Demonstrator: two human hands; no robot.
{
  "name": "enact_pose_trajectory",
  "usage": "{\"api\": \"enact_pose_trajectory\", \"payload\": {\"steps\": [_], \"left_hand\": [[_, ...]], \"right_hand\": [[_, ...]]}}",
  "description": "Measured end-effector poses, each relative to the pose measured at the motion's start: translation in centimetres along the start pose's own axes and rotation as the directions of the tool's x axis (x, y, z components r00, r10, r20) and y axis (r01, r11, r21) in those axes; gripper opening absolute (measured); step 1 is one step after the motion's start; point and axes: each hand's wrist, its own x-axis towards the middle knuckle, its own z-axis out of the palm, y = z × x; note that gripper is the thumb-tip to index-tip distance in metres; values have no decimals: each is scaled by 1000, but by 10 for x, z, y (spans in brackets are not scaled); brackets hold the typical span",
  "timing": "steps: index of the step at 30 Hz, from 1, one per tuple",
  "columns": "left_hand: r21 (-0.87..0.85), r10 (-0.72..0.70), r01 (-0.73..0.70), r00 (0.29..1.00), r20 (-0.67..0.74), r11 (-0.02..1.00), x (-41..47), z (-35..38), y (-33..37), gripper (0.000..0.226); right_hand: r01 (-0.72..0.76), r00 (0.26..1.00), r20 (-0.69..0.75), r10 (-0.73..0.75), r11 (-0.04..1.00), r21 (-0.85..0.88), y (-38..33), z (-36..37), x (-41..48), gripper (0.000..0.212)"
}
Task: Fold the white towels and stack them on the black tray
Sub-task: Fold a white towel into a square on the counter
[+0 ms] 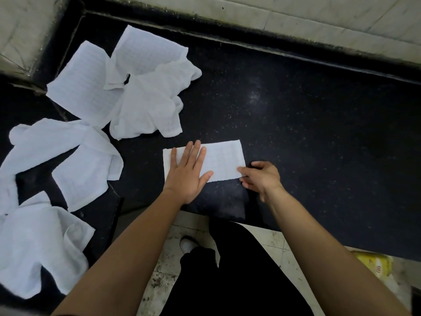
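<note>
A folded towel (224, 157) is lying flat as a long white strip on the black bench (307, 133), close to the bench's near edge. The left hand (186, 176) is pressing down on the towel's left half, its fingers straight and spread wide and its palm flat. The right hand (262, 176) is at the towel's right near corner, pinching that corner between thumb and curled fingers.

Left of the towel and further back, loose towels (141, 99) are lying crumpled and overlapping on the bench. More loose ones are spreading out to the towel's near left (68, 160), some draping over a black raised edge (114, 197). I cannot tell whether that edge is the tray.

Nearer than the towel, below the bench edge, a tiled floor (168, 272) is showing, with a white shoe (188, 244) on it. A pale wall (319, 17) is running behind the bench, well beyond the towel.
</note>
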Motion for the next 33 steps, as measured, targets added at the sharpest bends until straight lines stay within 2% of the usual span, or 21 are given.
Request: {"api": "enact_pose_trajectory", "payload": {"steps": [4, 8, 11, 14, 16, 17, 19, 20, 21, 22, 23, 24, 25, 26, 28, 30, 33], "left_hand": [[9, 0, 0, 1000, 1, 1000, -2, -2, 0, 76], [13, -1, 1, 1000, 12, 1000, -2, -3, 1, 75], [4, -4, 4, 999, 39, 1000, -1, -3, 0, 77], [5, 17, -17, 998, 67, 1000, -1, -8, -1, 79], [-90, 4, -4, 1000, 1, 996, -5, -14, -2, 77], [-175, -48, 32, 995, -86, 984, -8, -20, -3, 72], [-360, -270, 160, 921, -281, 919, -18, -28, -10, 59], [-467, -424, 249, 847, -319, 849, -24, -34, -15, 54], [-601, -575, 330, 770, -275, 728, -27, -37, -21, 50], [-737, -697, 393, 703, -145, 550, -30, -40, -28, 47], [-835, -765, 447, 643, 50, 321, -33, -43, -35, 44], [-880, -766, 465, 599, 233, 96, -35, -46, -42, 39], [-890, -737, 450, 575, 355, -77, -37, -46, -49, 31], [-884, -707, 429, 567, 423, -185, -40, -45, -57, 23], [-869, -644, 390, 588, 490, -305, -44, -47, -66, 16], [-857, -596, 365, 615, 516, -364, -47, -49, -72, 13], [-859, -579, 354, 635, 511, -370, -48, -49, -73, 11]], "right_hand": [[17, 996, -86, -13, 999, 45, 10, 3, 2, 51], [-41, 999, -6, 43, 990, 135, 4, -2, -1, 50], [-105, 993, 69, 97, 987, 123, -4, -4, -3, 33], [-103, 994, 40, 102, 994, 19, -9, -2, -3, 12], [-72, 997, 7, 72, 997, -12, -10, 2, -4, 10], [-37, 999, -7, 37, 999, -19, -12, 5, -5, 11], [83, 995, -49, -86, 995, -51, -14, 13, -10, 12], [164, 982, -76, -172, 981, -100, -15, 17, -13, 11], [248, 960, -93, -266, 954, -169, -17, 22, -18, 10], [327, 930, -86, -357, 912, -249, -19, 28, -24, 9], [396, 897, -62, -437, 859, -324, -20, 37, -30, 12], [454, 863, -35, -505, 802, -389, -20, 46, -35, 15], [504, 827, -3, -562, 743, -440, -19, 56, -39, 18], [551, 790, 34, -613, 683, -480, -17, 67, -42, 21], [647, 696, 119, -708, 546, -532, -11, 86, -47, 24], [719, 608, 225, -762, 407, -564, -5, 106, -53, 26], [737, 581, 372, -724, 274, -618, 6, 130, -59, 27]]}}
